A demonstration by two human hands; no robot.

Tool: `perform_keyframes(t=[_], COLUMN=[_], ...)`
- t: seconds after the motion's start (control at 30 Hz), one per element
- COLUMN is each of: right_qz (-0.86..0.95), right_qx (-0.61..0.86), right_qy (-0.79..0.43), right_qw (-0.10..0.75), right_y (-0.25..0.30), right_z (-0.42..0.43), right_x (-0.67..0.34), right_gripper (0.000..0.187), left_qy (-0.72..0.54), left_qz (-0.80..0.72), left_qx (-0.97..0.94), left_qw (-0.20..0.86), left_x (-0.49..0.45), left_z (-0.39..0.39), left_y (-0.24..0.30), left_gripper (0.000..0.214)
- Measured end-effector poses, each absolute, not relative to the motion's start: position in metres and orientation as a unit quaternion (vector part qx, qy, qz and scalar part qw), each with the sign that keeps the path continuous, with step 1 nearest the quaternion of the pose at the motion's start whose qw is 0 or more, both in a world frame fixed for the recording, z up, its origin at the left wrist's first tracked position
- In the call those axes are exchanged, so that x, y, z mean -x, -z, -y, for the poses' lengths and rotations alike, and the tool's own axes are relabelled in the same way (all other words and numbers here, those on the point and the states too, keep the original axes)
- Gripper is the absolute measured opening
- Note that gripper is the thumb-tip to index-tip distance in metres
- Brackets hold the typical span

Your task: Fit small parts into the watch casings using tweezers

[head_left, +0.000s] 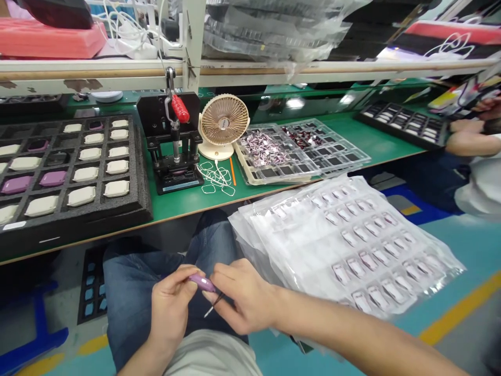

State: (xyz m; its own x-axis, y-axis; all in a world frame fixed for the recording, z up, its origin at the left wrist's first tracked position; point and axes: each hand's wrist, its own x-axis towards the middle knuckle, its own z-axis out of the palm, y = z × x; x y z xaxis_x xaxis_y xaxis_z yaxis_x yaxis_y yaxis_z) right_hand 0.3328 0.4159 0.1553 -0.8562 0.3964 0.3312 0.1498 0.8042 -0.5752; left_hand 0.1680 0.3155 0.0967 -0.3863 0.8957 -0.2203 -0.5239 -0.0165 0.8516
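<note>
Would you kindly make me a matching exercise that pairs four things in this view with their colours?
Things:
1. Desk fan
2. Handle at the top of the press
3. Thin stick lying beside the clear tray
4. Small piece held in the fingers of the left hand

Colours:
A. Orange
B. Purple
C. Cream
D. Red

Right pairs: 1-C, 2-D, 3-A, 4-B.
</note>
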Motion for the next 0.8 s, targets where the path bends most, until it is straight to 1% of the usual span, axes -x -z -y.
perform_keyframes(t=[0.07,0.1,0.17,0.23,0.27,0.33,0.37,0.4,0.43,0.47,0.5,0.57,0.6,0.63,0.67,0.7,0.73,0.77,0.8], right_qz=[0.902,0.881,0.803,0.67,0.601,0.522,0.535,0.587,0.665,0.753,0.831,0.906,0.908,0.9,0.892,0.892,0.899,0.909,0.92], right_qx=[0.173,0.194,0.245,0.283,0.291,0.289,0.283,0.278,0.277,0.277,0.277,0.269,0.256,0.236,0.23,0.215,0.196,0.183,0.172], right_qy=[-0.322,-0.366,-0.507,-0.673,-0.737,-0.801,-0.795,-0.76,-0.694,-0.595,-0.474,-0.228,-0.142,-0.081,-0.031,0.011,0.043,0.068,0.087], right_qw=[0.23,0.227,0.197,0.136,0.105,0.051,0.026,0.011,0.014,0.039,0.089,0.235,0.3,0.356,0.388,0.398,0.389,0.368,0.342], right_y=[-0.156,-0.157,-0.159,-0.16,-0.16,-0.162,-0.165,-0.17,-0.177,-0.187,-0.199,-0.23,-0.247,-0.263,-0.278,-0.29,-0.298,-0.303,-0.305], right_z=[-0.42,-0.423,-0.432,-0.441,-0.445,-0.453,-0.458,-0.464,-0.472,-0.483,-0.496,-0.528,-0.546,-0.563,-0.58,-0.594,-0.606,-0.615,-0.622], right_x=[-0.329,-0.327,-0.323,-0.319,-0.318,-0.316,-0.316,-0.315,-0.314,-0.311,-0.308,-0.295,-0.286,-0.275,-0.264,-0.253,-0.243,-0.233,-0.225], right_gripper=[0.02,0.024,0.033,0.041,0.044,0.05,0.051,0.052,0.051,0.049,0.042,0.026,0.023,0.025,0.032,0.041,0.046,0.047,0.043], left_qy=[-0.679,-0.668,-0.645,-0.619,-0.6,-0.551,-0.535,-0.528,-0.525,-0.525,-0.525,-0.521,-0.519,-0.519,-0.52,-0.522,-0.524,-0.526,-0.525], left_qz=[-0.506,-0.528,-0.564,-0.572,-0.56,-0.532,-0.523,-0.518,-0.52,-0.527,-0.536,-0.557,-0.566,-0.573,-0.579,-0.583,-0.589,-0.594,-0.597], left_qx=[-0.203,-0.217,-0.299,-0.443,-0.516,-0.625,-0.654,-0.667,-0.671,-0.667,-0.661,-0.646,-0.64,-0.634,-0.628,-0.622,-0.615,-0.609,-0.606], left_qw=[0.491,0.478,0.419,0.307,0.244,0.149,0.116,0.087,0.064,0.045,0.032,0.021,0.019,0.015,0.011,0.007,0.003,0.0,0.0], left_x=[-0.169,-0.168,-0.163,-0.155,-0.15,-0.14,-0.135,-0.131,-0.127,-0.123,-0.12,-0.113,-0.11,-0.107,-0.103,-0.1,-0.097,-0.094,-0.092], left_z=[-0.319,-0.321,-0.329,-0.336,-0.338,-0.341,-0.343,-0.345,-0.348,-0.354,-0.364,-0.393,-0.411,-0.431,-0.452,-0.472,-0.489,-0.504,-0.515], left_y=[-0.096,-0.097,-0.103,-0.111,-0.114,-0.12,-0.122,-0.123,-0.123,-0.123,-0.124,-0.125,-0.125,-0.125,-0.125,-0.124,-0.123,-0.121,-0.119], left_gripper=[0.023,0.025,0.034,0.043,0.046,0.053,0.057,0.06,0.061,0.058,0.053,0.038,0.031,0.026,0.023,0.021,0.02,0.019,0.019])
